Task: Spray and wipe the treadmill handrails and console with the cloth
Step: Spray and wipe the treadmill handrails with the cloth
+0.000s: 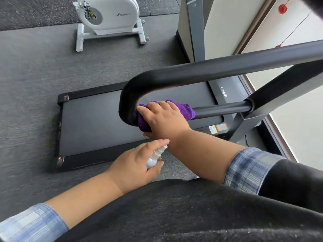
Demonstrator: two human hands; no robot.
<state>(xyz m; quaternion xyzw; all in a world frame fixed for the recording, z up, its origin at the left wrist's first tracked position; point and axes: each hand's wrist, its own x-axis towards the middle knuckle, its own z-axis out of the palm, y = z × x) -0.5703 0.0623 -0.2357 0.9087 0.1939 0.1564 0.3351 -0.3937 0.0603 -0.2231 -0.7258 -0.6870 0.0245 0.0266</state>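
Together, we wrapped our right hand [164, 117] around the purple cloth [185, 109], clutching it against the black treadmill handrail [192, 72] just beside its bend, while our left hand [134, 165] clasped the small white spray bottle [155, 156] below, above the treadmill belt [90, 123].
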